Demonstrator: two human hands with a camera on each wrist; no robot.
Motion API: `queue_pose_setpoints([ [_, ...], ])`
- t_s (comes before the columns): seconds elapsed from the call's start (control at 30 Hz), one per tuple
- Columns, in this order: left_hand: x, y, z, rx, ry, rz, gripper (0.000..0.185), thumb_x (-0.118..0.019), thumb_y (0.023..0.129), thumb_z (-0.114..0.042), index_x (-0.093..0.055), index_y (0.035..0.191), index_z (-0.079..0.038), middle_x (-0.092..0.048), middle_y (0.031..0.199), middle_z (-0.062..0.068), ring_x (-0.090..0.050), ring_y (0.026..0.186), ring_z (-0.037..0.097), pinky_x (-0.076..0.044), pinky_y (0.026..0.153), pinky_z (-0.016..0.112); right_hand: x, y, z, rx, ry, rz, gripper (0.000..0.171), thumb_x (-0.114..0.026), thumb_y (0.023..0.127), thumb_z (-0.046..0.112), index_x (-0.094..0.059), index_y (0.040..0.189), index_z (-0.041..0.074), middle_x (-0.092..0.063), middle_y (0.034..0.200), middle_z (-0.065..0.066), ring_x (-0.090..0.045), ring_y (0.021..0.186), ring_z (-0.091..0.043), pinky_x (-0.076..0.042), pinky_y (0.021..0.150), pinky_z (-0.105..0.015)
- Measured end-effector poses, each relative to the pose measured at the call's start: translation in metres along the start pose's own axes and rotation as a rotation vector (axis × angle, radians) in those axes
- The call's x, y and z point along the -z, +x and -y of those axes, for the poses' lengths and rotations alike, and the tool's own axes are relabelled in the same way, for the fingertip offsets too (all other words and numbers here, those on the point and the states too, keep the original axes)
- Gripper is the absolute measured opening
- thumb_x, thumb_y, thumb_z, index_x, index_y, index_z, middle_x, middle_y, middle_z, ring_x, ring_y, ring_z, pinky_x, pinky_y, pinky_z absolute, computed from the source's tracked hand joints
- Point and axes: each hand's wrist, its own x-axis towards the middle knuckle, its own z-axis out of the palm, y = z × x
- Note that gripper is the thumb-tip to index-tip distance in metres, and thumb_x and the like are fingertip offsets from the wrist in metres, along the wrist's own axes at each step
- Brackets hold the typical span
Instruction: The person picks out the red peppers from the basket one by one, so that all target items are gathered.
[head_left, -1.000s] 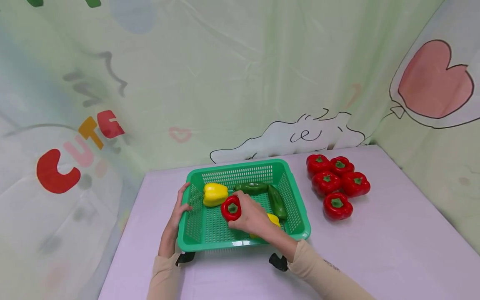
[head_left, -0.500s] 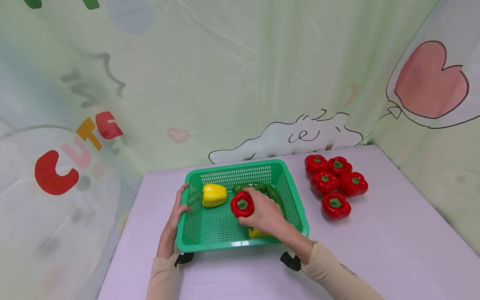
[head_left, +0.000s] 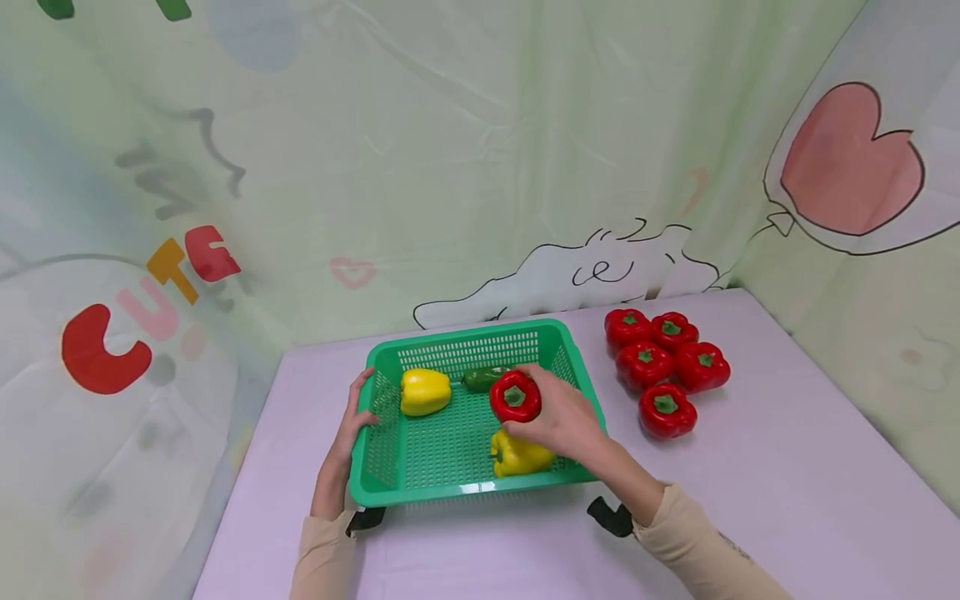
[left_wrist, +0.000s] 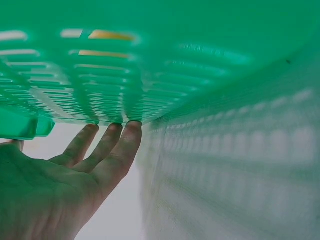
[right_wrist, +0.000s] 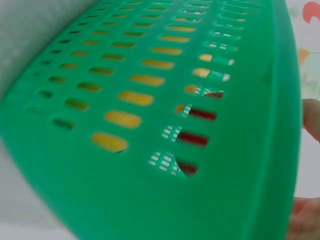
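Observation:
My right hand (head_left: 562,417) holds a red bell pepper (head_left: 516,397) by its sides, stem facing up, over the right half of a green plastic basket (head_left: 457,493). At the basket's left side my left hand (head_left: 348,429) grips the rim, thumb inside and fingers outside. From the left wrist view, fingers (left_wrist: 117,155) touch the slotted wall. One yellow bell pepper (head_left: 425,392) lies at the basket's left, another yellow bell pepper (head_left: 522,454) near the front below my right hand. A long green pepper (head_left: 480,379) lies at the back, partly covered by the held pepper and hand.
Several red bell peppers (head_left: 666,411) stand grouped on the pale purple tabletop (head_left: 750,467), right of the basket. A printed curtain (head_left: 450,167) hangs behind the table and along its sides. In the right wrist view the basket wall (right_wrist: 220,200) blocks most of the scene.
My right hand has carried the red bell pepper rightward over the basket. The front yellow pepper shows more fully; the right-hand green pepper is now covered. My left hand stays on the rim.

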Motion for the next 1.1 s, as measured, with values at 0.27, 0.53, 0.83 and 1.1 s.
queue_pose_setpoints([
  [0.27, 0.0, 0.0, -0.001, 0.004, -0.013, 0.006, 0.082, -0.038, 0.08, -0.001, -0.012, 0.157, -0.017, -0.011, 0.161, 0.017, -0.027, 0.136, 0.04, -0.039, 0.097, 0.044, 0.02, -0.008, -0.017, -0.023, 0.004, 0.017, 0.081, -0.083, 0.074, 0.026, -0.044, 0.141, 0.004, -0.06, 0.126, -0.018, -0.059, 0.109, -0.036, -0.056, 0.076, -0.046],
  [0.53, 0.0, 0.002, 0.0, -0.011, -0.036, 0.006, 0.083, -0.038, 0.078, 0.0, -0.012, 0.156, -0.012, -0.009, 0.161, 0.02, -0.021, 0.142, 0.042, -0.033, 0.104, 0.052, 0.049, -0.02, -0.027, -0.013, -0.027, -0.031, 0.082, -0.083, 0.074, 0.025, -0.044, 0.141, 0.001, -0.06, 0.125, -0.022, -0.059, 0.108, -0.04, -0.057, 0.073, -0.048],
  [0.83, 0.003, -0.002, 0.0, -0.018, 0.015, 0.028, 0.082, -0.036, 0.08, -0.002, -0.01, 0.156, -0.016, -0.006, 0.161, 0.016, -0.022, 0.137, 0.04, -0.036, 0.097, 0.043, 0.075, -0.035, -0.031, -0.006, 0.01, -0.063, 0.08, -0.085, 0.072, 0.024, -0.046, 0.139, 0.002, -0.06, 0.122, -0.022, -0.058, 0.104, -0.038, -0.057, 0.069, -0.044],
  [1.1, 0.003, -0.002, 0.002, -0.061, 0.033, 0.047, 0.082, -0.039, 0.079, -0.008, -0.014, 0.156, -0.022, -0.006, 0.159, 0.022, -0.023, 0.135, 0.045, -0.039, 0.094, 0.044, 0.093, -0.046, -0.046, -0.023, -0.036, -0.116, 0.082, -0.085, 0.072, 0.024, -0.045, 0.141, 0.001, -0.055, 0.129, -0.027, -0.051, 0.114, -0.046, -0.055, 0.075, -0.054],
])
